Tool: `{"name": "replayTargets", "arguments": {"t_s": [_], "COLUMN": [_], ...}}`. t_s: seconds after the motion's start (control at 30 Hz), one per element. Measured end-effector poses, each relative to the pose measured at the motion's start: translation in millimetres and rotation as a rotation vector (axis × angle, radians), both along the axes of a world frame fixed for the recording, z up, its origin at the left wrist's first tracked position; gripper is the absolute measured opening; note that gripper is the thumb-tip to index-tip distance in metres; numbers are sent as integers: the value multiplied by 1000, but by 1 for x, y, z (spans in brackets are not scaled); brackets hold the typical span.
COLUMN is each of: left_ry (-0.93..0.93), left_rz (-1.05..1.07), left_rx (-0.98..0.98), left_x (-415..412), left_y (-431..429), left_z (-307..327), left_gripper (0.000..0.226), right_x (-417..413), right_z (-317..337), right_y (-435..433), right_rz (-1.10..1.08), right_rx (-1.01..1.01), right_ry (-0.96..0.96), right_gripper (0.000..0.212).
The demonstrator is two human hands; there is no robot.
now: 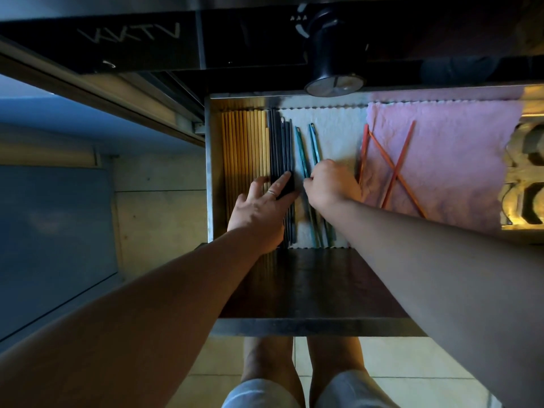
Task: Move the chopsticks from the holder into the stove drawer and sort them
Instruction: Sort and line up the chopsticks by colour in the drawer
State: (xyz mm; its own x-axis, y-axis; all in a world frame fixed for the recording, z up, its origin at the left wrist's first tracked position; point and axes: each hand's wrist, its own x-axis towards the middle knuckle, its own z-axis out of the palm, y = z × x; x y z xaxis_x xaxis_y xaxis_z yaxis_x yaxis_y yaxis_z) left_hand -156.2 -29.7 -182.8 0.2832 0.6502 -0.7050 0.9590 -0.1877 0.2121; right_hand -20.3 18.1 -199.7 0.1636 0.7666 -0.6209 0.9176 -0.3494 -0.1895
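Observation:
The stove drawer (312, 325) is pulled out below me. Along its left side lie several wooden chopsticks (244, 142) in a neat row, then several dark grey chopsticks (281, 145) beside them. Teal chopsticks (306, 148) lie on a white cloth (335, 131); red chopsticks (394, 163) lie crossed on a pink cloth (453, 136). My left hand (262, 210) rests flat, fingers spread, on the grey and wooden sticks. My right hand (329, 184) is curled over the teal chopsticks, fingertips pinching them. The holder is not in view.
A black stove knob (335, 51) juts out above the drawer's back edge. Metal shapes (527, 178) fill the drawer's right end. A cabinet front (53, 231) stands to the left. My legs (300, 375) and tiled floor show below the drawer.

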Motion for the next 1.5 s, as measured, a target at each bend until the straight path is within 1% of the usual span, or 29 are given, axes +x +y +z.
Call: {"name": "replayTargets", "arguments": {"t_s": [0.17, 0.37, 0.6, 0.83, 0.9, 1.03, 1.1, 1.3, 1.5], "left_ry": [-1, 19, 49, 63, 78, 97, 94, 90, 86], "left_rz": [-3, -4, 32, 63, 59, 63, 64, 56, 53], "left_rx": [1, 15, -12, -43, -54, -67, -59, -39, -34], "left_x": [0, 4, 14, 21, 24, 30, 30, 28, 28], "left_y": [0, -1, -2, -3, -2, 0, 1, 0, -1], "left_z": [0, 0, 1, 5, 7, 10, 9, 7, 7], "left_gripper": [79, 75, 78, 83, 85, 85, 85, 83, 83], "right_x": [9, 19, 22, 22, 25, 28, 26, 27, 35], "right_z": [1, 0, -5, -3, -5, -8, -8, -6, -10], "right_y": [-4, -5, -7, -9, -7, -2, 0, 2, 0], "right_rz": [-38, -20, 68, 28, 22, 1, -30, -81, -125], "right_rx": [-5, 145, 123, 198, 163, 87, 63, 44, 41], "right_ry": [-8, 62, 39, 32, 10, -1, -12, -41, 26], "right_gripper": [21, 17, 16, 28, 30, 25, 25, 31, 26]}}
